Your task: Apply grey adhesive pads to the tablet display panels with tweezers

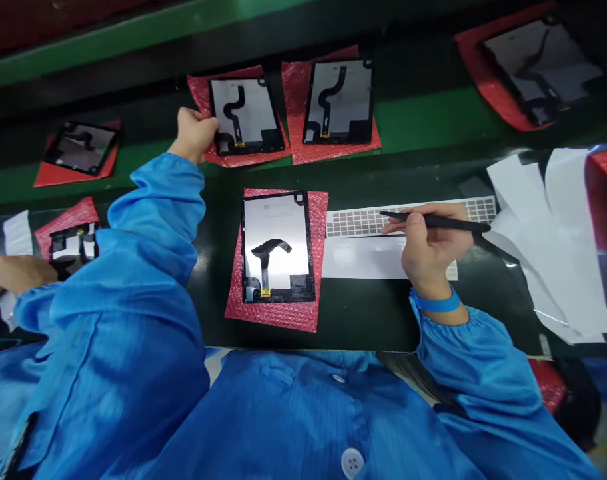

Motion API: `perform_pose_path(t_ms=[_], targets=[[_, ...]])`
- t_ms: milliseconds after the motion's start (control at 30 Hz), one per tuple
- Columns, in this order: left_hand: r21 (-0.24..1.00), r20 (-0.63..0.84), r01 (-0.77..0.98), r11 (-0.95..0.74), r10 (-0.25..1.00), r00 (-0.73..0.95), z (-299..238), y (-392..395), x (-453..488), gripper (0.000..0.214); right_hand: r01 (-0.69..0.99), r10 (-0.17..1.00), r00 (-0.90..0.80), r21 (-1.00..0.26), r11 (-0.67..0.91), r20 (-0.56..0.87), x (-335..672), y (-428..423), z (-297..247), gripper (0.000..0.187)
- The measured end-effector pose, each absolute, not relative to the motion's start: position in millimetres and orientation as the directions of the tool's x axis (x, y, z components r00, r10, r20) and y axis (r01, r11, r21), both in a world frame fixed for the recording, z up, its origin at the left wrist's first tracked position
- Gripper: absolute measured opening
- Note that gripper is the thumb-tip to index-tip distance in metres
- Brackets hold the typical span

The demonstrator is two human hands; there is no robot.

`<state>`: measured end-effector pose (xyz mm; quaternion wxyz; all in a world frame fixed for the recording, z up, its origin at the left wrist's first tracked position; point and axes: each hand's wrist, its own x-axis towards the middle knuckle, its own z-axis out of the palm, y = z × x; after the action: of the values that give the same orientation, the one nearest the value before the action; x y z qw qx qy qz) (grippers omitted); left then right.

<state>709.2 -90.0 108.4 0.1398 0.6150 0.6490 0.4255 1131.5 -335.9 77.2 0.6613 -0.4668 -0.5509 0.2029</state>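
Note:
My left hand (196, 133) reaches to the far side and is closed on the left edge of a screen panel (258, 113) and the red bubble-wrap bag (199, 90) under it. My right hand (433, 250) holds black tweezers (448, 221), their tips over a strip of small grey stickers (358, 222). Straight before me another screen panel (278, 223) lies back up on a red bubble-wrap sheet (278, 317). A black flex cable (270, 248) curves across its silvery back, with a yellow connector at the bottom.
Beside the held panel lies another screen panel (350, 100) on red wrap, with one more panel (543, 73) at far right. White backing sheets (558, 240) are heaped right. At left, a co-worker's hands (20, 273) are near a smaller panel (73, 243).

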Motion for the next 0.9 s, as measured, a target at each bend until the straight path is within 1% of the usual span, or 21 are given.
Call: perform_pose_path(t_ms=[100, 167, 233, 267, 300, 367, 433, 533, 633, 700, 767, 833, 900], targets=[[0.810, 0.158, 0.579, 0.089, 0.919, -0.362, 126, -98, 691, 0.049, 0.167, 0.872, 0.261, -0.909, 0.381, 0.414, 1130, -336, 75, 0.024], [0.831, 0.108, 0.535, 0.155, 0.898, -0.428, 142, -118, 677, 0.056, 0.132, 0.914, 0.224, -0.939, 0.316, 0.339, 1127, -339, 76, 0.023], [0.850, 0.113, 0.505, 0.151, 0.884, -0.454, 155, -157, 667, 0.065, 0.110, 0.943, 0.181, -0.958, 0.264, 0.281, 1122, -342, 78, 0.023], [0.864, 0.127, 0.488, 0.126, 0.883, -0.452, 160, -184, 666, 0.069, 0.100, 0.953, 0.160, -0.965, 0.243, 0.257, 1120, -343, 79, 0.024], [0.904, 0.157, 0.424, 0.057, 0.878, -0.452, 163, -215, 669, 0.073, 0.092, 0.961, 0.143, -0.970, 0.225, 0.237, 1119, -344, 80, 0.025], [0.964, 0.142, 0.261, -0.041, 0.914, -0.381, 164, -284, 683, 0.076, 0.079, 0.974, 0.108, -0.979, 0.190, 0.198, 1116, -344, 80, 0.026], [0.994, 0.000, 0.101, 0.031, 0.955, -0.295, 156, -349, 706, 0.077, 0.078, 0.985, 0.071, -0.985, 0.152, 0.158, 1115, -343, 78, 0.024], [0.981, -0.165, 0.068, 0.179, 0.971, -0.172, 136, -414, 740, 0.063, 0.107, 0.996, -0.001, -0.990, 0.092, 0.093, 1113, -338, 77, 0.022], [0.971, -0.226, 0.058, 0.231, 0.970, -0.090, 117, -441, 756, 0.057, 0.140, 0.998, -0.042, -0.989, 0.054, 0.048, 1110, -331, 77, 0.021], [0.970, -0.230, 0.073, 0.233, 0.972, -0.055, 111, -446, 756, 0.060, 0.153, 0.998, -0.050, -0.988, 0.031, 0.024, 1109, -327, 78, 0.021], [0.960, -0.220, 0.174, 0.219, 0.975, -0.013, 112, -447, 752, 0.064, 0.166, 0.999, -0.051, -0.986, 0.008, 0.000, 1108, -323, 77, 0.020], [0.909, -0.165, 0.389, 0.151, 0.986, 0.004, 118, -444, 745, 0.069, 0.178, 0.999, -0.046, -0.984, -0.007, -0.015, 1108, -320, 75, 0.019], [0.763, -0.021, 0.645, 0.030, 1.000, -0.022, 129, -437, 740, 0.069, 0.172, 0.999, -0.043, -0.985, 0.004, -0.003, 1110, -318, 71, 0.019]])
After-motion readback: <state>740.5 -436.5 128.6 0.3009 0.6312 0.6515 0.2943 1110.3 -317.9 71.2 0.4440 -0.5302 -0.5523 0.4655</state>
